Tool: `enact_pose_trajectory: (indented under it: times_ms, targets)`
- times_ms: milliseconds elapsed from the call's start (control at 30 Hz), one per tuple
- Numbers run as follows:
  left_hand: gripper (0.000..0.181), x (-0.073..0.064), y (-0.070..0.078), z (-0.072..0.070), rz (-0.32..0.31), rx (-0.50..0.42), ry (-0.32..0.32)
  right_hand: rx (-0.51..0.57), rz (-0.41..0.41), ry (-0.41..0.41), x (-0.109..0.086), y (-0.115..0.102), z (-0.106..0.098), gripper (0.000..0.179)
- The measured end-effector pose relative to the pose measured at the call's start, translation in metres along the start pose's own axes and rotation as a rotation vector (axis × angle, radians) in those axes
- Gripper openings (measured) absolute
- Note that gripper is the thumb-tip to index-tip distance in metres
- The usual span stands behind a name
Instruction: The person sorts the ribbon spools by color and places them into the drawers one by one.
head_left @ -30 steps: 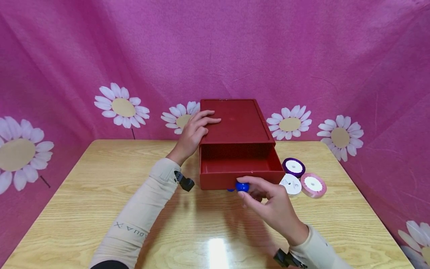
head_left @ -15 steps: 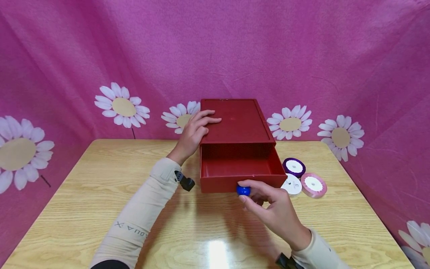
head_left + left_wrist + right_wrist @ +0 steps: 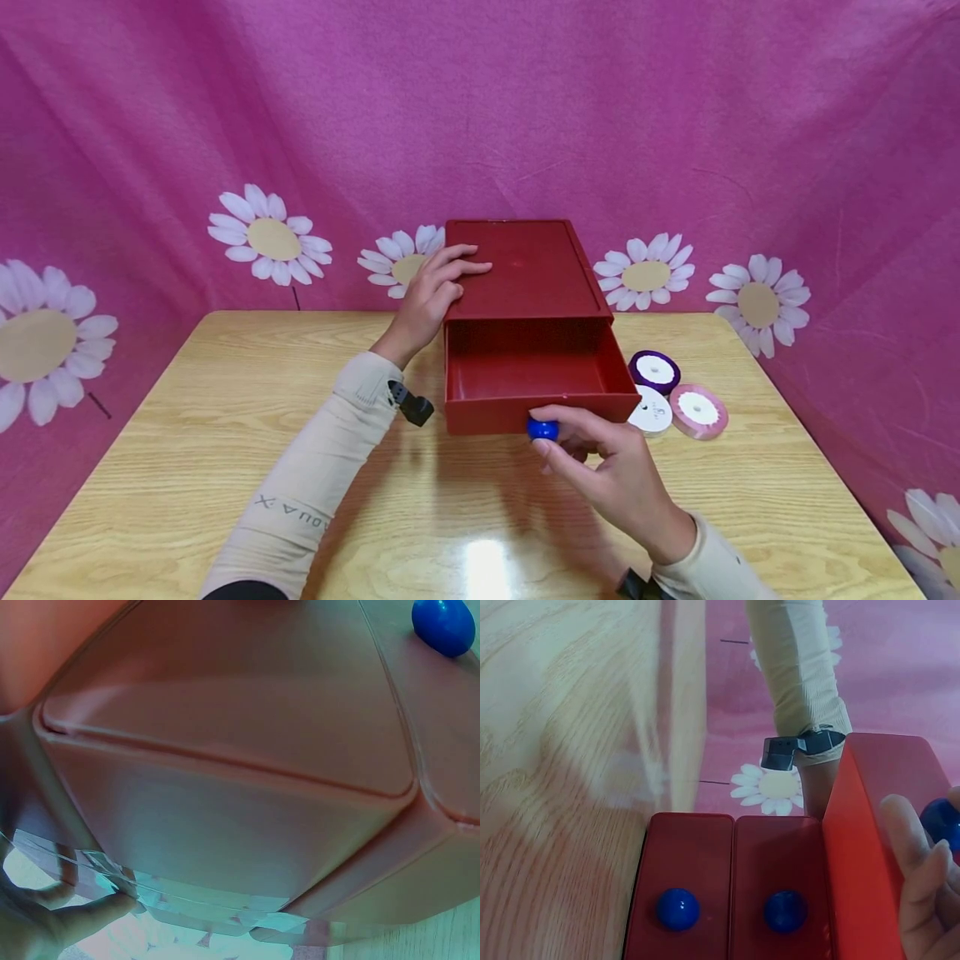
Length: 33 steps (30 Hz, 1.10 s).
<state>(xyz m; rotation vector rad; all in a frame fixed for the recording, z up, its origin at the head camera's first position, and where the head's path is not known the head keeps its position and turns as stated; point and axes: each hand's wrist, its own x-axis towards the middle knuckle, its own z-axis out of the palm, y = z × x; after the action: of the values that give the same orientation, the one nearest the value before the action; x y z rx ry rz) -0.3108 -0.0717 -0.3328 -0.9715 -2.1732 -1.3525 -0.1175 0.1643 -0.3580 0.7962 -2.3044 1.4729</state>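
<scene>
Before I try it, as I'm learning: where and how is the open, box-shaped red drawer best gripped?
Probably by its round, glossy blue knob, from the front: it juts from the flat red front panel, so a pinch fits around it.

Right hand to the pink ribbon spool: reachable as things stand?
Probably yes, once the right hand lets go of the blue drawer knob. The pink ribbon spool lies close by on the wood-grain table, and nothing seems to cover it.

Three spools (image 3: 698,410) on the table (image 3: 225,400), right of the drawer (image 3: 487,417)
</scene>
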Motion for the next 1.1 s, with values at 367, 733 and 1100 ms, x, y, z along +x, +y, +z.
enact_pose_trajectory:
  times_ms: [367, 733, 1100]
  targets:
    - [0.050, 0.0002, -0.0004, 0.0005, 0.002, -0.002, -0.002, 0.028, -0.011, -0.010, -0.0021, -0.0015, -0.0003, 0.035]
    - [0.050, 0.0003, -0.0001, -0.0002, 0.010, -0.005, 0.003, 0.057, -0.051, -0.014, -0.0028, -0.0014, 0.0001, 0.038]
    - [0.050, -0.0001, 0.0007, -0.0001, -0.002, -0.014, 0.002, 0.114, -0.055, -0.019, -0.0054, -0.0035, 0.0026, 0.042]
